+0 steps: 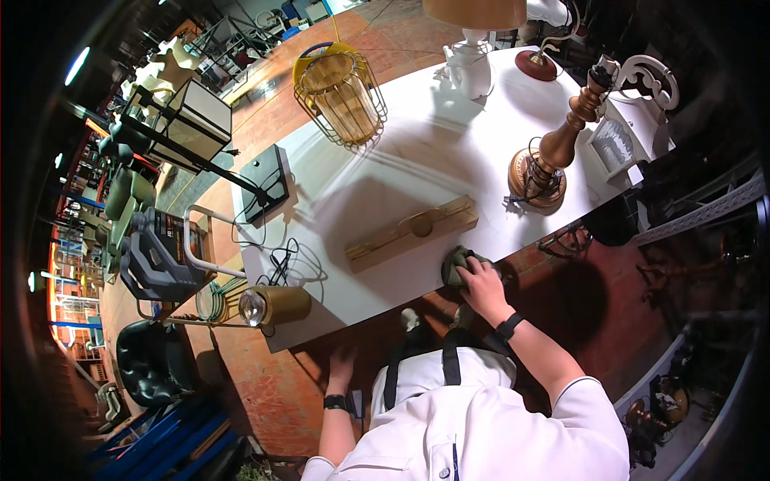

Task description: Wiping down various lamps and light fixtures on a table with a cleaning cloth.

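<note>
At the near edge of the white table point(337, 200), my right hand point(481, 284) presses down with bent fingers on a dark grey-green bunched cloth point(455, 267). Just beyond it lies a long wooden block point(385, 244) with a rounded piece in its middle. My left hand point(342, 367) hangs low in front of the table, smeared by motion, so its fingers cannot be made out. Nearest to that hand, on the table's left corner, a brass-coloured cylinder point(289, 305) with a clear glass end lies on its side.
A wire-cage lamp point(341, 96), a turned wooden lamp base point(557, 148) with its cord and a white lamp point(469, 68) stand on the table. A black-framed lamp point(265, 188) is at left. Beside the table are a grey plastic case point(164, 256) and black tufted seat point(156, 365).
</note>
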`<state>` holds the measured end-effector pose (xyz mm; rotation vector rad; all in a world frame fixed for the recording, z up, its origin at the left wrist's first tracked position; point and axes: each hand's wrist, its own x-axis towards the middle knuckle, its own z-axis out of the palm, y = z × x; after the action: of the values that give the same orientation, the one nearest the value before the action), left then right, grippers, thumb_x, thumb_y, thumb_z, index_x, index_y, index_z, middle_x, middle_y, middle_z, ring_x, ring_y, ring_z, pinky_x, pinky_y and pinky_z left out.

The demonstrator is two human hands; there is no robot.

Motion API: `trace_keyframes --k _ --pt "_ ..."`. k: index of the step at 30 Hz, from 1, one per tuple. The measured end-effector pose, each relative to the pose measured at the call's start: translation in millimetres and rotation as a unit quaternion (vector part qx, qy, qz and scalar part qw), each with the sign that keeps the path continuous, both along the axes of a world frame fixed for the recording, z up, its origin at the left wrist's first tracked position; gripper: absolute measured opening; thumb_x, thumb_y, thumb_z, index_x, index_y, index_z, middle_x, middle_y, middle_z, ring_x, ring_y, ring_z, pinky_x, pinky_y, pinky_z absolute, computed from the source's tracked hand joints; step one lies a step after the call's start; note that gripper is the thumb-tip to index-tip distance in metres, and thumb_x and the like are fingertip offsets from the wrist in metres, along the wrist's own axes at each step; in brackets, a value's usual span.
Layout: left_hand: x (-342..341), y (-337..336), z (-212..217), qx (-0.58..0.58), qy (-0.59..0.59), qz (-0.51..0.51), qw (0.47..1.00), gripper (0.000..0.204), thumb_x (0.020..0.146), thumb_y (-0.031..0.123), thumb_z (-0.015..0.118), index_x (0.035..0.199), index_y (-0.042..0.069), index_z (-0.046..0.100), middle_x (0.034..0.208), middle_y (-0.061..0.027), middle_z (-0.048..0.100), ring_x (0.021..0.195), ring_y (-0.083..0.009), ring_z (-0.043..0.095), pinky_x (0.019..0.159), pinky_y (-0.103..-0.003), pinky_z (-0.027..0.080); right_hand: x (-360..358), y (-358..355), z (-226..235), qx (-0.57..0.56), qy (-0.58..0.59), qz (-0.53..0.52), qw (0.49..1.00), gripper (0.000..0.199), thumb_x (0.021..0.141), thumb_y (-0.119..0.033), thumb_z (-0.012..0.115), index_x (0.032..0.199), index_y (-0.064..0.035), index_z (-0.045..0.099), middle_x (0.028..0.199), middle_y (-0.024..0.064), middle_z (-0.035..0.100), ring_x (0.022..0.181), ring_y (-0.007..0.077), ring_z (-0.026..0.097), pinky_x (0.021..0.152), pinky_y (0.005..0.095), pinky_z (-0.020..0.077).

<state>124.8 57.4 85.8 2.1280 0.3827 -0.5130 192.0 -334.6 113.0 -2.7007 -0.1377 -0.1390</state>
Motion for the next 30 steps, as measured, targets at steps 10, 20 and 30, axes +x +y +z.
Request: trace_keyframes --k 10,20,30 --pt "86.8 -46.2 -3.5 0.273 -0.213 -0.175 0.922 0.056 0.075 0.011 0.058 0.127 -0.001 0.039 0.129 -0.0267 0.039 0.118 -0.0414 0.037 0.100 -0.045 0.032 -5.8 -119.2 -7.7 -0.059 -0.002 -0.350 0.935 0.043 0.068 -0.013 0.064 0.110 -0.0112 0.056 0.117 0.0117 0.047 0.100 0.0325 0.048 0.083 0.0430 0.0428" --pt "95.5 -51.7 -18.1 0.306 -0.101 -0.270 0.907 0.076 0.078 0.035 0.061 0.131 -0.009 0.028 0.137 -0.0332 0.022 0.129 -0.0442 0.022 0.104 -0.046 0.026 -5.5 -43.9 -15.3 -0.048 -0.042 -0.064 0.996 0.053 0.060 -0.010 0.071 0.110 -0.0153 0.057 0.116 0.0102 0.049 0.097 0.0288 0.050 0.079 0.0374 0.0439" --pt "98.4 -67.1 1.0 0.241 -0.033 -0.197 0.950 0.094 0.076 0.043 0.064 0.136 -0.008 0.013 0.139 -0.0358 0.009 0.130 -0.0491 0.011 0.105 -0.053 0.018 9.1 -110.5 -35.6 -0.065 -0.006 -0.316 0.946 0.044 0.069 -0.014 0.065 0.112 -0.0119 0.058 0.126 0.0094 0.043 0.106 0.0316 0.046 0.086 0.0419 0.0408"
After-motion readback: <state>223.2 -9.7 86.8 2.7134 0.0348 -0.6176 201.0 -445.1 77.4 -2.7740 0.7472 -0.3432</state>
